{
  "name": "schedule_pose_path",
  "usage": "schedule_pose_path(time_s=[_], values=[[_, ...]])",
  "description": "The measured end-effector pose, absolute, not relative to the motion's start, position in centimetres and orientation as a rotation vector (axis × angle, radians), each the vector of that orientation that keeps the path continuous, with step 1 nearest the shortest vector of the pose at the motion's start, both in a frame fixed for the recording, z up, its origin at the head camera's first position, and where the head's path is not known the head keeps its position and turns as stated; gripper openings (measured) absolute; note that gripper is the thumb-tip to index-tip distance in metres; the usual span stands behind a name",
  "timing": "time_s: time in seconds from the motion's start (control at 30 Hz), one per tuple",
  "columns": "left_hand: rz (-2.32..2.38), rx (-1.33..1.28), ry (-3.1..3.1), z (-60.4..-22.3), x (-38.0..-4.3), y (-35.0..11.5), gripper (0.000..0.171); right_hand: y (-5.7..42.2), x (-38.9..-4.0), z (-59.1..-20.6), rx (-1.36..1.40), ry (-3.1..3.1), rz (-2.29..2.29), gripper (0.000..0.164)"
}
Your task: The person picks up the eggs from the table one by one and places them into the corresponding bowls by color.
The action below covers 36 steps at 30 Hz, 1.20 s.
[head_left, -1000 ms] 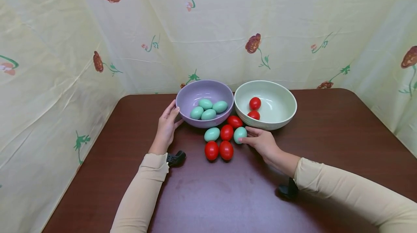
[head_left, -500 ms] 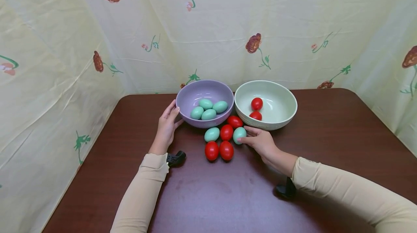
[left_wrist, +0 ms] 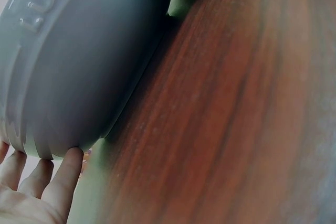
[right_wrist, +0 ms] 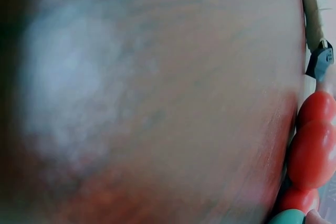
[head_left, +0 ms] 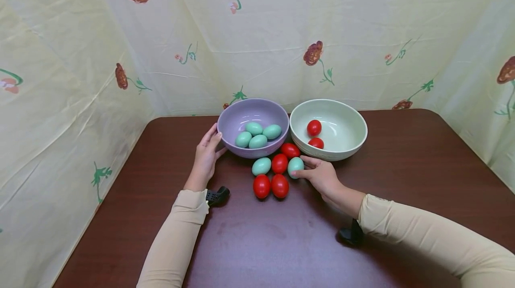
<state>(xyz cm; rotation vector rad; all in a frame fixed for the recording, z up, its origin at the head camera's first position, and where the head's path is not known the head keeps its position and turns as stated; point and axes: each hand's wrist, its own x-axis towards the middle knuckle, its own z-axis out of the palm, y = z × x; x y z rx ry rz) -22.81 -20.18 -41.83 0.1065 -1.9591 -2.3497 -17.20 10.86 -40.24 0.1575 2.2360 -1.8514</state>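
In the head view, my left hand (head_left: 205, 158) rests its fingers against the left side of a purple bowl (head_left: 227, 129); the left wrist view shows fairly straight fingertips touching the bowl wall (left_wrist: 84, 61). Several pale green eggs (head_left: 258, 141) lie inside it. My right hand (head_left: 323, 178) pinches another green egg (head_left: 295, 167) between thumb and fingers, low at the table. Beside that egg sit several red eggs (head_left: 279, 163) and one loose green egg (head_left: 261, 166). In the right wrist view, only a fingertip and part of the pinched egg (right_wrist: 289, 217) show.
A pale green-white bowl (head_left: 346, 133) touches or nearly touches the purple one on its right and holds two red eggs (head_left: 314, 128). Both bowls stand near the back edge of the dark brown table (head_left: 257, 243). A flowered cloth (head_left: 257, 33) hangs behind.
My right hand has shifted very slightly left with the green egg. The red eggs in the pale bowl have rocked a little. My left hand has stayed in place.
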Motion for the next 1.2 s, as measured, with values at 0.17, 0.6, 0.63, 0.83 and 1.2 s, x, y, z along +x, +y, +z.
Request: schedule_pose_path(time_s=[0.17, 0.6, 0.63, 0.83, 1.2], values=[[-2.366, 0.131, -1.953, -41.7, -22.8, -20.1, 0.057, 10.8, -17.1, -40.1, 0.187, 2.247, -1.843, 0.058], [-2.362, 0.105, -1.951, -41.9, -22.9, -20.2, 0.061, 11.3, -16.7, -38.7, 0.222, 2.196, -1.840, 0.058], [-2.358, 0.106, -1.952, -41.9, -22.9, -20.2, 0.061, 11.3, -16.8, -38.5, 0.225, 2.186, -1.849, 0.058], [-2.367, 0.124, -1.949, -41.9, -22.9, -20.2, 0.059, 11.1, -17.0, -37.0, 0.217, 2.145, -1.891, 0.057], [-2.396, 0.129, -1.940, -41.6, -22.9, -20.1, 0.056, 10.6, -17.1, -34.6, 0.171, 2.090, -1.924, 0.057]])
